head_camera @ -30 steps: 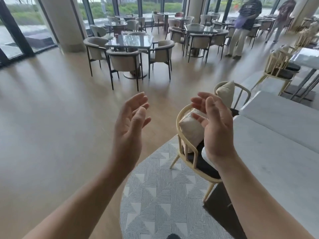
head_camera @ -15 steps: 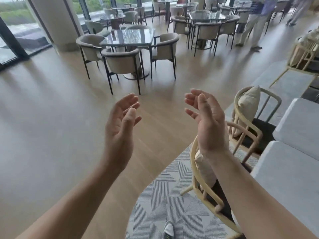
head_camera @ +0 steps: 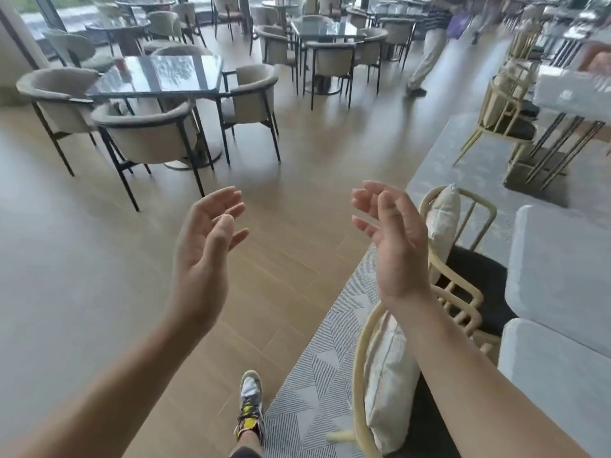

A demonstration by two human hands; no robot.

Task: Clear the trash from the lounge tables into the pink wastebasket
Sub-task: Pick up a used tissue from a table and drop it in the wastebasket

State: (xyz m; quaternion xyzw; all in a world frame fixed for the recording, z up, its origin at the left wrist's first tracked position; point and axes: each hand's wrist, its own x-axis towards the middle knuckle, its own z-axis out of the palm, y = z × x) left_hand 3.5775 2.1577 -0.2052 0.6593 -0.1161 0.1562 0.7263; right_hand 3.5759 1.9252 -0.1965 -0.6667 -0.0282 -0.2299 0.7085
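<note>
My left hand (head_camera: 206, 246) is raised in front of me over the wooden floor, palm turned inward, fingers relaxed and holding nothing. My right hand (head_camera: 395, 241) is raised beside it, palm facing left, fingers loosely spread and empty. No trash and no pink wastebasket are in view. A dark glass-topped table (head_camera: 158, 76) with grey armchairs stands ahead to the left. A white table (head_camera: 558, 269) runs along the right edge.
Two cream rattan chairs (head_camera: 463, 292) with cushions stand beside the white table on a patterned grey rug (head_camera: 327, 361). More tables and chairs fill the back. A person (head_camera: 429, 44) walks at the far right. My shoe (head_camera: 250, 404) is on the floor below.
The view has moved forward and tilted down; the chairs and white table slid toward me and my shoe came into view. Both hands stayed raised and empty.
</note>
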